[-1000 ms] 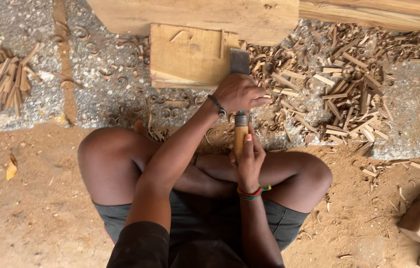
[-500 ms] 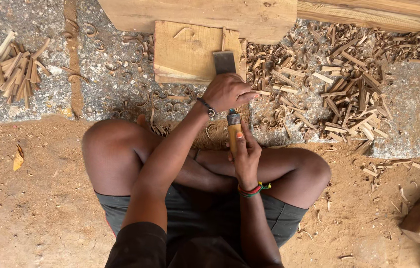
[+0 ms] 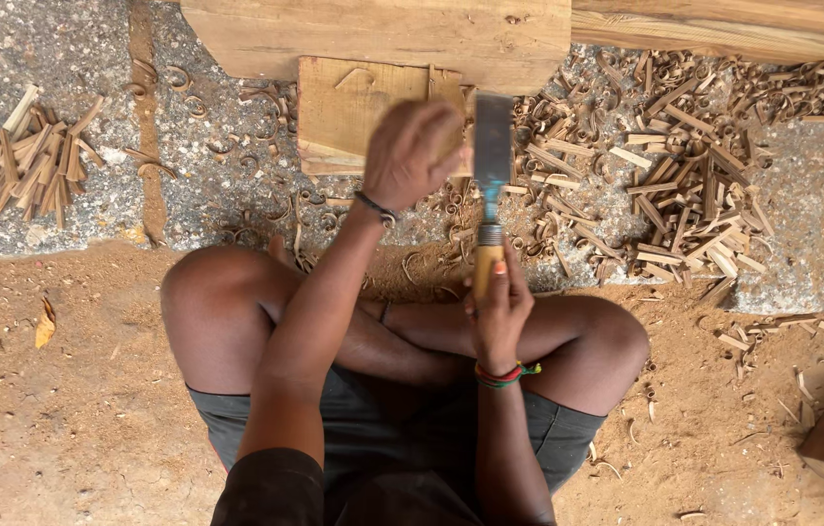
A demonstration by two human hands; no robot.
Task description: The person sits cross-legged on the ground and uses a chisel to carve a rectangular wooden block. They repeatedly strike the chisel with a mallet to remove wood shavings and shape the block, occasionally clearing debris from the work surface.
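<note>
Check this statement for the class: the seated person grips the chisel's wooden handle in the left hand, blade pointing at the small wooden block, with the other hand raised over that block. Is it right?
Not quite. The head view shows the right hand gripping the chisel by its wooden handle, not the left. The rest holds: the blade points at the small wooden block, and the other hand, the left hand, is raised over that block, blurred.

The right hand (image 3: pixel 498 310) is clenching in a tight grip near the crossed legs; the left hand (image 3: pixel 415 154), blurred, is reaching farther, fingers curled.

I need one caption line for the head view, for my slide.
Seated person's right hand holds a chisel by a wooden block.
</note>
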